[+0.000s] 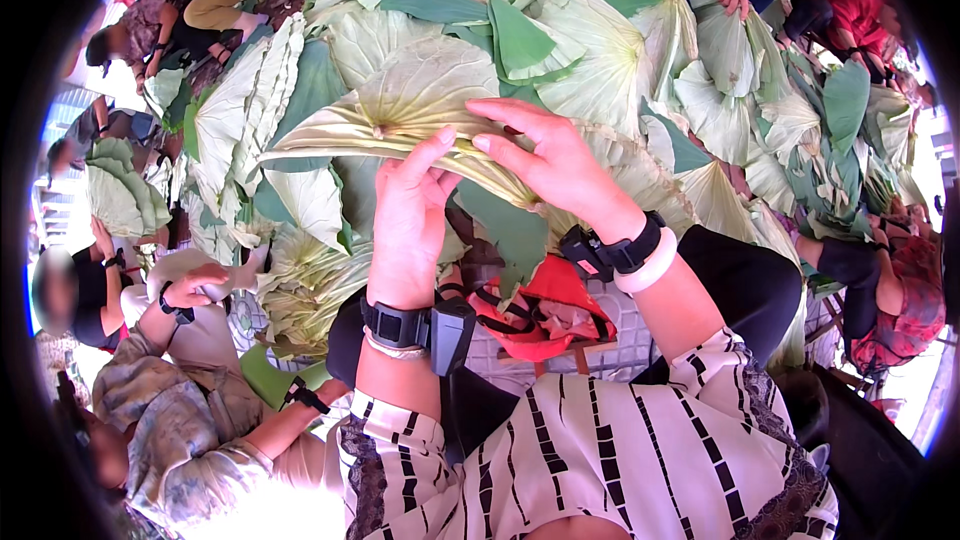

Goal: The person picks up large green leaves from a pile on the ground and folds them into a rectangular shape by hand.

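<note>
A pale, folded lotus leaf (427,82) is held up before my chest, its veins fanning out from the stalk point. My left hand (409,217) supports its lower fold, thumb on the near face and fingers partly hidden behind. At the leaf's right side, my right hand (555,157) has thumb and forefinger against the folded layers; its other fingers are partly hidden. Beneath both hands spreads a large heap of lotus leaves (600,52), some showing pale undersides, others green. A torn green leaf piece (510,229) hangs below the held leaf.
A red bag (540,315) lies between my knees, near a wooden stool part. A co-worker in a patterned shirt (187,420) sits close at my left. Other people sit around the heap. Stacked folded leaves (307,300) lie left of my knee.
</note>
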A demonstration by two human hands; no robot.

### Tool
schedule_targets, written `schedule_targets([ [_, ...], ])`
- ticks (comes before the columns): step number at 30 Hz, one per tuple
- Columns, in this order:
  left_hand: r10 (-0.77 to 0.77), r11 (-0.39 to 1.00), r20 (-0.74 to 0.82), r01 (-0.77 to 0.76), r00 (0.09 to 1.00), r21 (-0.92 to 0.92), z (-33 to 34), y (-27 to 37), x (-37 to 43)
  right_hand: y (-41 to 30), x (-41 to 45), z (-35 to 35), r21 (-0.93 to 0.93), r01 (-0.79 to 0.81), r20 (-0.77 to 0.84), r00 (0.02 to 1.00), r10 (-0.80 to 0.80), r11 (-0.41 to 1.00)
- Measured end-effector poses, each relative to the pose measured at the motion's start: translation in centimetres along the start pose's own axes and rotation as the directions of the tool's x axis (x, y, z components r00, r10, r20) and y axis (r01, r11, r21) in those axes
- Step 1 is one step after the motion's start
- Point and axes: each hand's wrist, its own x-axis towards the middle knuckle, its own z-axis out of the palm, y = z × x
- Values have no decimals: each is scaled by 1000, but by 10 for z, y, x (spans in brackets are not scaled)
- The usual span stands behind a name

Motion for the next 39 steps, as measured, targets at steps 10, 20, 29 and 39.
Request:
schedule_targets([
  [10, -17, 996, -25, 20, 1000, 91, -3, -12, 0, 0, -1, -2, 23, -39, -34, 999, 40, 999],
  [20, -115, 925, 167, 44, 979, 377, 5, -28, -3, -25, 33, -1, -738, 41, -94, 982, -163, 674],
  [29, -147, 950, 160, 95, 976, 296, 7, -24, -8, 12, 23, -11, -200, -105, -113, 990, 84, 974],
  [39, -76, 969, 170, 33, 983, 244, 7, -34, -4, 21, 9, -36, 58, -323, -93, 940, 327, 945],
])
